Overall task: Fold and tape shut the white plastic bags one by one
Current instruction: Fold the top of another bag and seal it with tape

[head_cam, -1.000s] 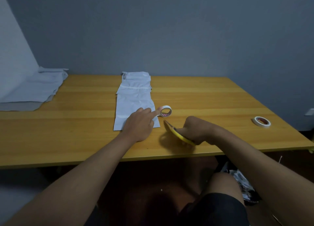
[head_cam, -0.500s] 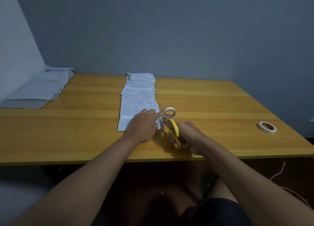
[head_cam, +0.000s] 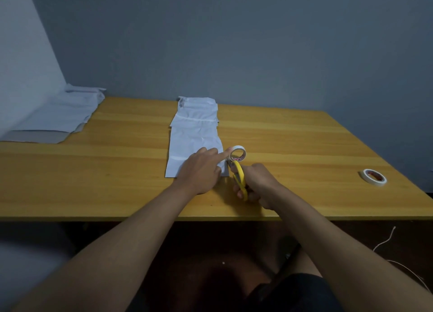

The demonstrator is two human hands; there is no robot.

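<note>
With the left hand pressing the folded white bag flat at mid-table, forefinger extended to the tape roll, keep the strip taut while the right hand, gripping the yellow scissors, cuts close to the roll.

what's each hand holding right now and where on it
The right hand grips the yellow scissors by their handles. The left hand presses flat on the white bag, forefinger touching the tape roll; it holds nothing.
</note>
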